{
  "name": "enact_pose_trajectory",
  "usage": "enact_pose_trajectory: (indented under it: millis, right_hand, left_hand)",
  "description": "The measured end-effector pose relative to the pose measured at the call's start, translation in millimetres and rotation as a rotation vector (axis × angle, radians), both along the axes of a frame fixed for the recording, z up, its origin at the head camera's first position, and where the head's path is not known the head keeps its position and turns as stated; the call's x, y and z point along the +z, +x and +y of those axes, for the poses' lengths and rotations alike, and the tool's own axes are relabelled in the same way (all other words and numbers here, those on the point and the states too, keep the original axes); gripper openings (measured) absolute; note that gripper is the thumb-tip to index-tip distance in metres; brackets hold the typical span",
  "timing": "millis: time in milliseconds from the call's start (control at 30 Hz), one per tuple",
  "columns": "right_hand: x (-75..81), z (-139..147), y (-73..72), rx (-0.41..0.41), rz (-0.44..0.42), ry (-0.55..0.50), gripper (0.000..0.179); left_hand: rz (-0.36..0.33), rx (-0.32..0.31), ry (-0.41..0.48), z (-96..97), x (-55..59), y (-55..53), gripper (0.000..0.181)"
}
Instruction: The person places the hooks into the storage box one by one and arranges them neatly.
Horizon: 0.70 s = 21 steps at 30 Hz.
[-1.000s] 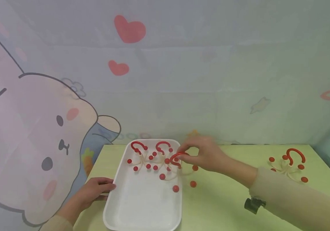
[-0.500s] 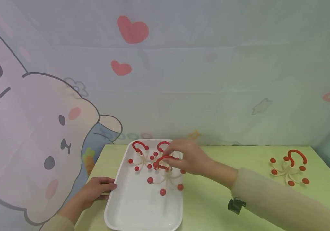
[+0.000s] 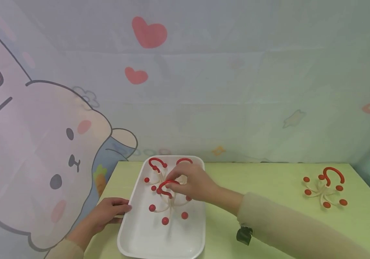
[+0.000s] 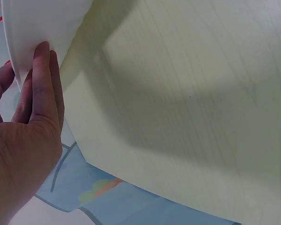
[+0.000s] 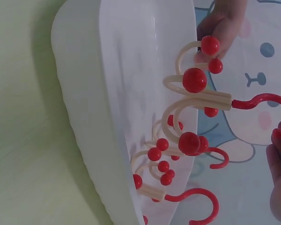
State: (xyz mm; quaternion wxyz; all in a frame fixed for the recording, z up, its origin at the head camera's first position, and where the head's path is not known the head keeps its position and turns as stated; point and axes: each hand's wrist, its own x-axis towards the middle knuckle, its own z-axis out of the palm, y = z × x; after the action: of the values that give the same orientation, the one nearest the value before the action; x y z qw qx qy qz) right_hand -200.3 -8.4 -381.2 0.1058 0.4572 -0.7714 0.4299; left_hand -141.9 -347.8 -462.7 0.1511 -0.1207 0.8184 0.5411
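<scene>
My right hand (image 3: pixel 194 181) pinches the red hook of a multi-arm hook hanger (image 3: pixel 171 203), holding it over the white tray (image 3: pixel 146 237). Cream arms tipped with red balls curve out from its stem, as the right wrist view shows on the hanger (image 5: pixel 210 99). Two similar hangers are in the tray's far end: one at left (image 3: pixel 156 163), another (image 3: pixel 184 160) mostly hidden behind my right hand. My left hand (image 3: pixel 107 213) grips the tray's left rim. In the left wrist view, that hand (image 4: pixel 33 136) has its thumb at the rim and fingers against the outer wall.
A further hanger (image 3: pixel 325 189) of the same kind stands on the pale green table (image 3: pixel 262 216) at the right. Behind the table hangs a printed cloth (image 3: pixel 237 90) with a rabbit and hearts. The tray's raised walls surround the two hangers.
My right hand has carried the hanger leftward, from the tray's right edge to above its middle. The left hand has stayed on the rim.
</scene>
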Motion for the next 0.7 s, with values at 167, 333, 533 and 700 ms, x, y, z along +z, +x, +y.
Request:
enact_pose_trajectory:
  millis: [167, 333, 533, 700]
  right_hand:
    - [-9.3, -15, 1.5, -0.01, -0.096, 0.006, 0.01]
    - [-18.2, -29, 1.9, -0.026, -0.169, 0.035, 0.012]
    - [-30.1, -43, -0.9, -0.045, -0.212, 0.072, 0.011]
    - [-38.1, -53, -2.4, -0.084, -0.257, 0.115, 0.011]
  left_hand:
    - [-0.007, 0.005, 0.0, 1.4, 2.1, -0.6, 0.037]
    - [-0.013, 0.014, -0.01, 2.2, 3.3, 0.3, 0.039]
    - [-0.013, 0.012, -0.012, 2.7, 4.0, 1.0, 0.039]
    - [-0.009, 0.009, -0.004, 3.1, 4.4, 1.5, 0.038]
